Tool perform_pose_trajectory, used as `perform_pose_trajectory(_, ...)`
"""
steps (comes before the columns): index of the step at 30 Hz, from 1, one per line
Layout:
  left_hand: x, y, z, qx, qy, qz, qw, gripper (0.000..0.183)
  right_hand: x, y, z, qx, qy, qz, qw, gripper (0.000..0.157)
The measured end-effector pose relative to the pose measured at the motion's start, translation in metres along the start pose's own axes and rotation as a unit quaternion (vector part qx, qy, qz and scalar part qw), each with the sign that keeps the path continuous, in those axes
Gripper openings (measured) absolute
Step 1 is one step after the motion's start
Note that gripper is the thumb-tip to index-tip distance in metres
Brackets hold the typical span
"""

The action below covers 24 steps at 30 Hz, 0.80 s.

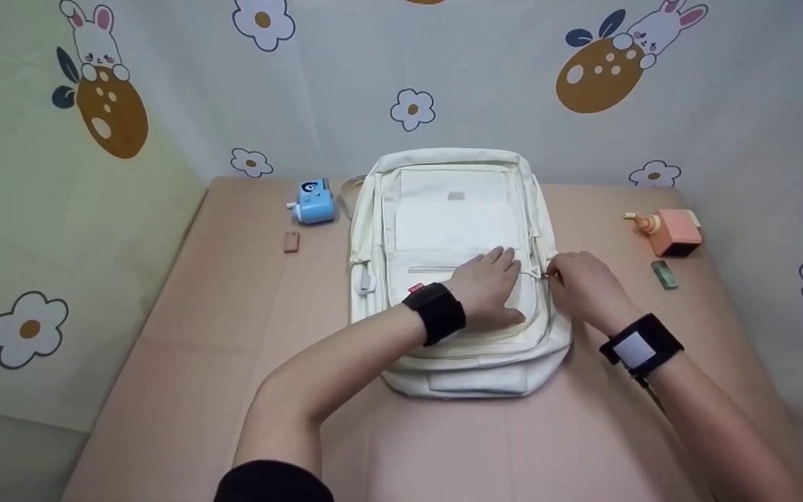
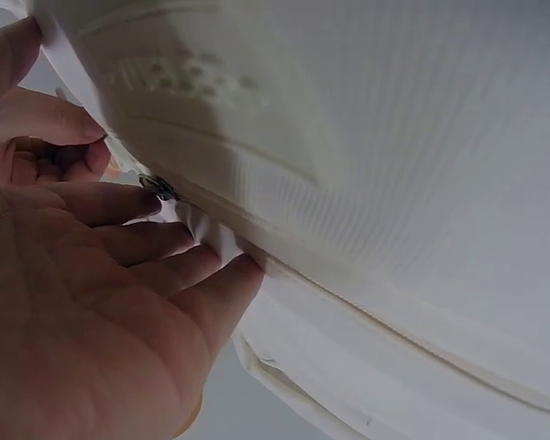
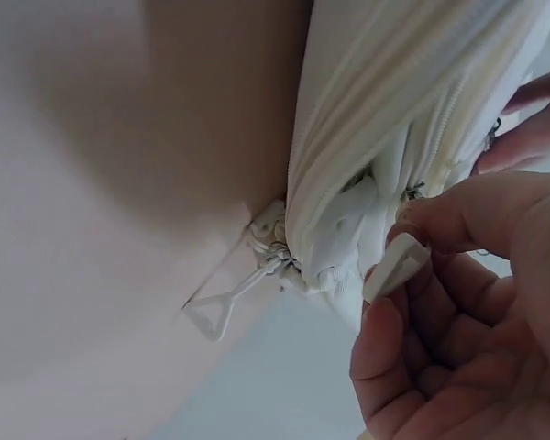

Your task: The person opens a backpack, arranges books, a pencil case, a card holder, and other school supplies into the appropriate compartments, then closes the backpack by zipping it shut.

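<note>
A cream-white backpack lies front side up on the table, its top toward the back. My left hand rests flat on its front pocket, fingers stretched out. In the left wrist view those fingertips lie along a zipper, beside a small metal slider. At the bag's right side, my right hand pinches a white zipper pull between thumb and fingers. Another zipper pull with a triangular end hangs loose from the bag's side in the right wrist view.
Left of the bag are a blue pencil sharpener with a crank and a small pinkish block. On the right stand an orange box-shaped crank device and a green block. A patterned curtain closes off the back.
</note>
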<state>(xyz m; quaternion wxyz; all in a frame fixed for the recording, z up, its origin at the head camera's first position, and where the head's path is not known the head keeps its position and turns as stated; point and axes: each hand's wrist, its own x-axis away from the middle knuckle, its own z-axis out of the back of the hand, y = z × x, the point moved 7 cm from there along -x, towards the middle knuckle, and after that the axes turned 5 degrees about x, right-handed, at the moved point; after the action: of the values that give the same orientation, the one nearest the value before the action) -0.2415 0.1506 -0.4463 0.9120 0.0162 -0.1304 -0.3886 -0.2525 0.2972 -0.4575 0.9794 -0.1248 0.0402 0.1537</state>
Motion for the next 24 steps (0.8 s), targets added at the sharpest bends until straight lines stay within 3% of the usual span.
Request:
perform_pose_trajectory(4,0.011,0.012,0.001,-0.007,0.009,-0.031,0.9994,0.083,0.002,-0.001,0.000,0.003,0.012,0.003,1.000,0.007)
perform_pose_trajectory(10,0.035,0.037,-0.001,0.008,0.033,-0.108,0.9935,0.031,0.007,0.001,0.002,0.006,0.057,0.018,0.998,0.005)
perform_pose_trajectory(13,0.042,0.039,-0.008,0.002,0.022,-0.106,0.9941,0.020,0.009,0.002,0.004,0.004,0.081,0.018,0.997,0.005)
perform_pose_trajectory(17,0.044,0.036,-0.016,-0.010,0.003,-0.088,0.9961,0.021,0.011,0.003,0.006,-0.002,0.099,0.012,0.995,0.006)
perform_pose_trajectory(24,0.047,0.038,-0.017,-0.026,0.024,-0.097,0.9947,0.014,0.012,0.002,0.008,0.009,0.130,0.021,0.991,0.005)
